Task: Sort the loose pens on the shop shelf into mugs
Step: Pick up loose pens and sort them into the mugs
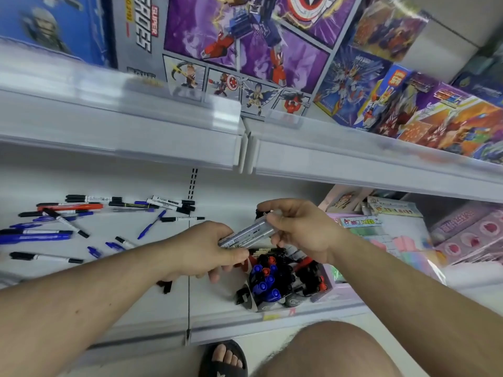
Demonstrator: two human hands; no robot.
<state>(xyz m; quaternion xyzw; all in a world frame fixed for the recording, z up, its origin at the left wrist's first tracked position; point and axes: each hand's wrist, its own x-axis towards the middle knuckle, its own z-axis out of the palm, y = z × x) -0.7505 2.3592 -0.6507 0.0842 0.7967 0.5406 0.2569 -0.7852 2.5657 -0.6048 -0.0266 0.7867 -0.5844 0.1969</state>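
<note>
Hands meet over the white shop shelf (217,308), and both hold the same small bunch of grey pens (246,232). The left hand (206,247) grips the lower end of the bunch with curled fingers, and the right hand (302,227) pinches the upper end between thumb and fingers. The bunch is tilted, with its high end toward the right, and it sits in the air just above a mug (268,284) full of pens with blue, red and black caps. That mug stands near the front edge of the shelf, and a second mug (313,276) with black and red caps touches it on the right. Loose pens (68,219) lie flat in a messy spread toward the back left part of the shelf, blue ones, black ones and one red one, some crossing over each other. A few more short blue ones (106,247) lie closer to the left arm. Pink boxes (468,235) sit on the right end of the shelf. Toy boxes (245,50) stand on the shelf above. A foot in a black sandal (224,359) shows on the floor below
</note>
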